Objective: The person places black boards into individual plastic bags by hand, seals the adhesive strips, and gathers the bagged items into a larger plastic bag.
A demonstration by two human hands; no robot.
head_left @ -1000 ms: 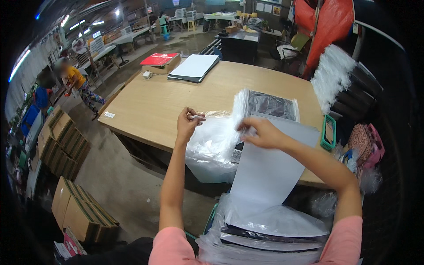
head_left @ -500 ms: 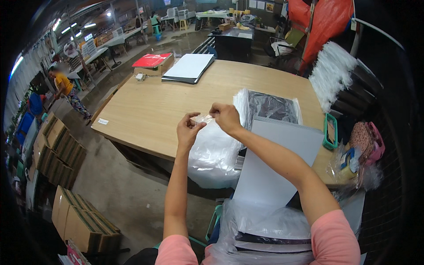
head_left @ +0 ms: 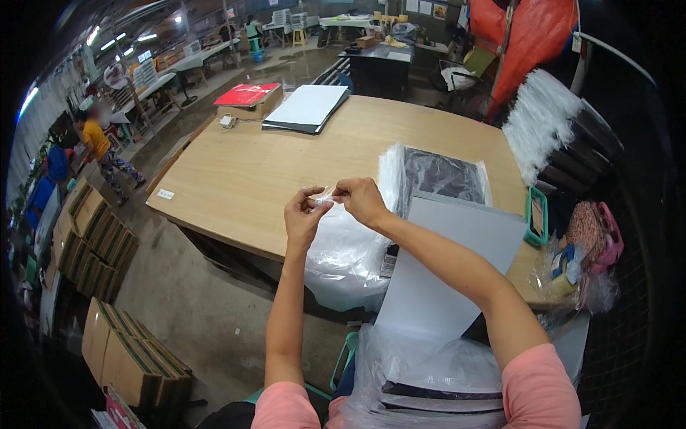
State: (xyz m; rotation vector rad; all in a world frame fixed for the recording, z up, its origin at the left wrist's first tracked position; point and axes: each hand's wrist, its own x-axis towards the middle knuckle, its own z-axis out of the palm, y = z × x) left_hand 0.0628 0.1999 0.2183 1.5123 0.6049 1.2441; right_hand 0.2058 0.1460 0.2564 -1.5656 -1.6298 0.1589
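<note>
Both hands meet over a stack of clear plastic bags [head_left: 345,254] that droops over the table's near edge. My left hand [head_left: 303,216] pinches a thin piece of clear plastic film between thumb and fingers. From the right, my right hand [head_left: 363,201] grips the same film, fingers bent and close to the left fingertips. Whether the film is the top bag's edge cannot be made out. Beside my right forearm lies a large pale grey board [head_left: 457,243]. Behind it is a dark sheet in clear plastic [head_left: 444,174].
The wooden table [head_left: 243,182] carries a stack of white sheets [head_left: 306,107] and a red-topped box [head_left: 246,99]. At right are a green basket [head_left: 536,216], a tape roll [head_left: 564,281] and bagged dark sheets [head_left: 564,154]. Plastic-wrapped sheets [head_left: 436,386] lie close to me. Cartons [head_left: 132,350] stand left.
My right hand has come slightly down and left, nearer the left fingertips. The film stays between both hands. The person in yellow at far left has shifted a little.
</note>
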